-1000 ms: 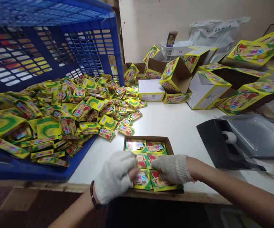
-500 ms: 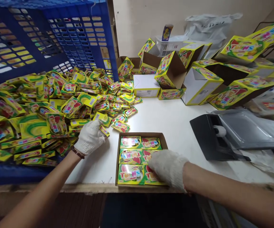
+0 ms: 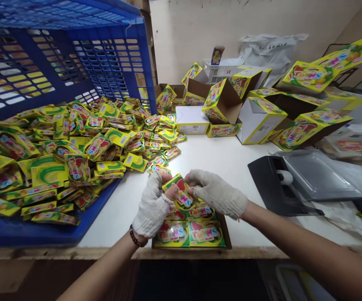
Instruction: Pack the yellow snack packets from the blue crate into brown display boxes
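Note:
My left hand (image 3: 152, 207), in a white fingerless glove, grips a small yellow-green "TWINS" candy box (image 3: 182, 193) with watermelon pictures. From the other side my right hand (image 3: 220, 194), gloved the same way, has its fingertips on that box's edge. Both hands are above the back part of an open brown-walled carton (image 3: 228, 234) at the table's front edge. Rows of matching candy boxes (image 3: 206, 234) lie face up inside it; the hands hide its far rows. Left of the hands, a heap of loose candy boxes (image 3: 105, 146) spills out of a blue plastic crate (image 3: 151, 79).
Empty display cartons (image 3: 221, 102) are piled along the back of the white table (image 3: 212, 154). To the right sit a black tape dispenser (image 3: 268, 184) and a clear plastic tray (image 3: 319, 175). A white basket (image 3: 220, 71) stands by the wall.
My left hand has come right from the heap to above the carton, holding a candy box. My right hand has lifted off the carton's boxes and moved up to meet it.

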A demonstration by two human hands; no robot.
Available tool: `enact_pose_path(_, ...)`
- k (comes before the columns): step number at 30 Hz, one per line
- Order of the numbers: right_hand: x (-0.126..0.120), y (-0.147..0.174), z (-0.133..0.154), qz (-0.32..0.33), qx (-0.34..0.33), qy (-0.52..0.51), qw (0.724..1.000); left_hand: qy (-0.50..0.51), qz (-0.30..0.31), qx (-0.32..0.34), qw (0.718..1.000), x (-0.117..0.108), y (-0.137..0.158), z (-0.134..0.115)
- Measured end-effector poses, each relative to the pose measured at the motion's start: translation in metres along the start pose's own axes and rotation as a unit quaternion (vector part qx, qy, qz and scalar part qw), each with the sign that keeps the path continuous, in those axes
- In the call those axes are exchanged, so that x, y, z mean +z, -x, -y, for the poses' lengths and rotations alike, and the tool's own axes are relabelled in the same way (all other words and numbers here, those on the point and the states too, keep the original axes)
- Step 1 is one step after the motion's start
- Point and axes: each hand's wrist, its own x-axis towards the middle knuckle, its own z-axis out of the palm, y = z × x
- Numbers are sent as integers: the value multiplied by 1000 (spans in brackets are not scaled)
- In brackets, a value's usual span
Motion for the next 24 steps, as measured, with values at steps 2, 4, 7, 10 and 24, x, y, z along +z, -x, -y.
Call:
enact_pose_path(2, -11, -2, -4, 47, 1, 117, 992, -68, -14, 52, 996, -9, -14, 10)
enact_pose_path(4, -20, -4, -5, 108, 4, 240, 965, -227, -25, 82, 970, -27, -35, 24)
enact_pose_path(7, -18, -8, 5, 190, 19, 369, 910, -479, 41, 97, 871, -51, -68, 47)
enact_pose_path(10, -1, -14, 18, 264, 40, 414, 870, -539, 135, 114, 824, -55, -89, 62)
enact_pose_path(24, 7, -20, -2, -35, 0, 7, 999, -341, -59, 138, 928, -3, -48, 6)
